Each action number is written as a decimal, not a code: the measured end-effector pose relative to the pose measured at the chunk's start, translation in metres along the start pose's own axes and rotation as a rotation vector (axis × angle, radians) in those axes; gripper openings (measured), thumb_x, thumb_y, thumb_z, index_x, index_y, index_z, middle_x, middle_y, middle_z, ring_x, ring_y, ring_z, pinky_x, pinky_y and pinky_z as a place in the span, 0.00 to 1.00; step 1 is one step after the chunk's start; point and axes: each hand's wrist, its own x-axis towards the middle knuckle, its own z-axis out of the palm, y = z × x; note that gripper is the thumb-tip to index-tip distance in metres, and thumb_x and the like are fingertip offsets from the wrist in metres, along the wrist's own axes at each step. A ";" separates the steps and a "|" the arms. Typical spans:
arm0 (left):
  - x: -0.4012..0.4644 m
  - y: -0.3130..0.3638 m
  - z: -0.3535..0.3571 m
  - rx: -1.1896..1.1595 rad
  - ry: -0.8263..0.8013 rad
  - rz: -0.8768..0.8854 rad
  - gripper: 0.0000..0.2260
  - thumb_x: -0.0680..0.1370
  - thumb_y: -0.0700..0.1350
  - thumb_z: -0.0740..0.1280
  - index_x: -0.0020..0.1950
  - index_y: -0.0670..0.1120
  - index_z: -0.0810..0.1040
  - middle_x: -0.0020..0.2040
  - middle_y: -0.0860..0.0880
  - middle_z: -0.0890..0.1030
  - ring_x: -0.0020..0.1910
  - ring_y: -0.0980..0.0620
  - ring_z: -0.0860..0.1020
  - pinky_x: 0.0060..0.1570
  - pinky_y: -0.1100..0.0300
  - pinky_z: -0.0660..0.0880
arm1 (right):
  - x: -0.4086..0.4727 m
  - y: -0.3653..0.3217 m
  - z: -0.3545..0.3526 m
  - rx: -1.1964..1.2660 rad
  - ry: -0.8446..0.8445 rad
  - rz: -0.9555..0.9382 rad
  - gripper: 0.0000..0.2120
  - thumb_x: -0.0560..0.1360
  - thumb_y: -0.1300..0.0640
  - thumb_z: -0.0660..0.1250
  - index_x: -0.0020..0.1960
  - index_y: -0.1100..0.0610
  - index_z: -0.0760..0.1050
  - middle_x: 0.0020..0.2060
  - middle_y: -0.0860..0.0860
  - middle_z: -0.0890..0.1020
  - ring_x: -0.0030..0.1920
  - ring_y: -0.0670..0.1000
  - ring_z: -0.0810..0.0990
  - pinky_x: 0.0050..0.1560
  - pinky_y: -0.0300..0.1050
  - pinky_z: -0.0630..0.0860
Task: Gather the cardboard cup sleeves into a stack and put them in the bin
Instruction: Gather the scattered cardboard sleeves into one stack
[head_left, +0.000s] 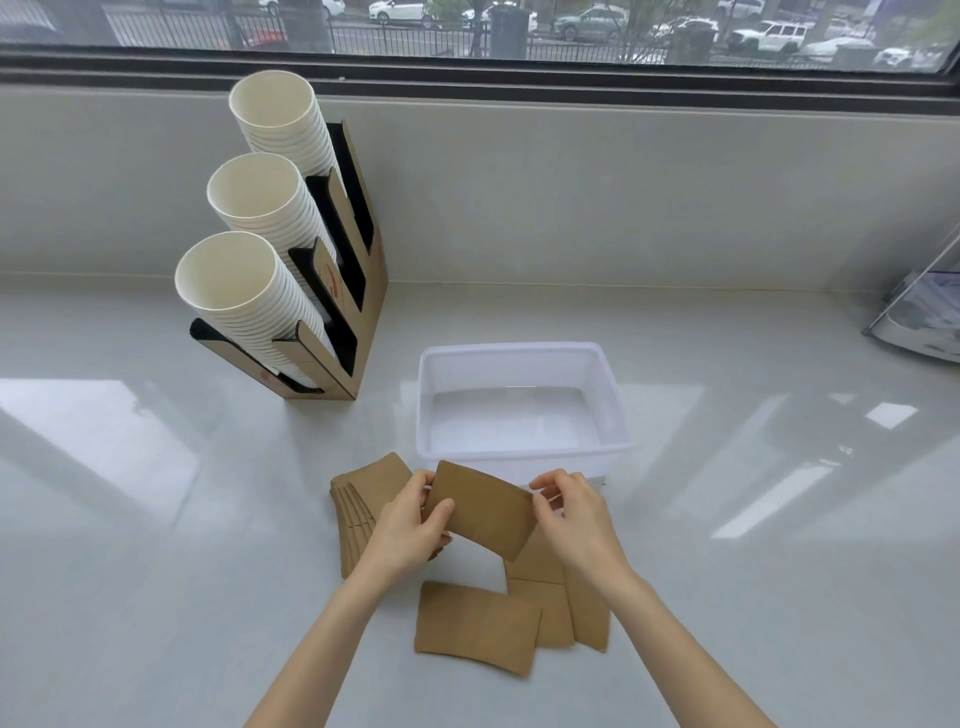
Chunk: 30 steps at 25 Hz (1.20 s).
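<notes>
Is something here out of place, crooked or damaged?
Nothing looks damaged or spilled. The only disorder is the job itself: some cup sleeves lie loose and overlapping on the counter, others are fanned out under the left hand. Both hands hold one sleeve; the right hand grips its edge. The bin is empty.

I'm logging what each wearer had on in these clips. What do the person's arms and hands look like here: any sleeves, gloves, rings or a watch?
Both forearms are bare up to the picture's lower edge: no sleeves show. The left hand and the right hand wear no gloves, and no ring, watch or bracelet is visible. The nails look short and unpainted, though they are small in this view.
</notes>
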 end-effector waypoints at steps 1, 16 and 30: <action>0.001 -0.002 -0.003 -0.013 0.021 -0.009 0.03 0.77 0.41 0.60 0.47 0.49 0.70 0.45 0.49 0.80 0.35 0.52 0.81 0.38 0.59 0.78 | -0.001 0.006 0.000 -0.051 -0.015 0.048 0.10 0.76 0.57 0.59 0.56 0.56 0.73 0.52 0.53 0.76 0.49 0.50 0.76 0.52 0.44 0.75; 0.007 -0.010 -0.012 -0.018 0.089 0.006 0.05 0.77 0.40 0.60 0.48 0.50 0.70 0.47 0.50 0.80 0.43 0.57 0.79 0.36 0.67 0.79 | -0.002 0.020 0.024 -0.235 -0.184 0.272 0.21 0.72 0.58 0.65 0.62 0.60 0.63 0.61 0.56 0.71 0.62 0.57 0.70 0.57 0.47 0.68; 0.006 -0.001 -0.013 -0.012 0.108 0.002 0.04 0.78 0.40 0.59 0.50 0.48 0.70 0.45 0.53 0.78 0.43 0.58 0.77 0.34 0.67 0.78 | 0.004 -0.006 -0.030 0.272 0.086 0.052 0.11 0.76 0.65 0.57 0.50 0.52 0.73 0.39 0.47 0.76 0.35 0.44 0.73 0.33 0.24 0.69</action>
